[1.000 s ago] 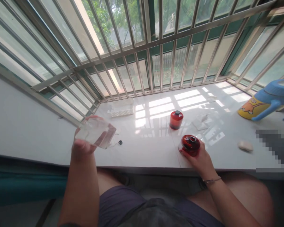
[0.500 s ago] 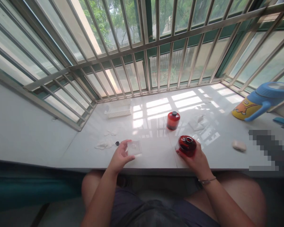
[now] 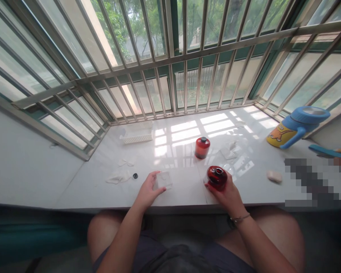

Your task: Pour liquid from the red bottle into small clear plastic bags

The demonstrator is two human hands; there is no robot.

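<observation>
Near the front of the white counter, my left hand point(image 3: 150, 191) is closed around the side of a clear, square, box-like container point(image 3: 164, 179). My right hand point(image 3: 226, 190) wraps round a dark red bottle point(image 3: 216, 175) whose neck is uncapped. Just behind that one stands a second red bottle point(image 3: 202, 148), upright with a black cap on and dark liquid in its lower part. A small black cap point(image 3: 135, 176) lies on the counter to the left of my left hand. Whether the clear container holds anything is hard to see.
Crumpled white tissues point(image 3: 118, 177) lie at the left, with another crumpled piece point(image 3: 230, 151) at the right. A white basket point(image 3: 136, 135) stands by the barred window. Rightward are a pale soap-like block point(image 3: 274, 176), a blue and yellow jug point(image 3: 295, 127) and a blue tool point(image 3: 328, 151).
The whole view has shifted, so everything sits a little further left and more shows at the right. Both hands keep their holds on the clear container and the red bottle.
</observation>
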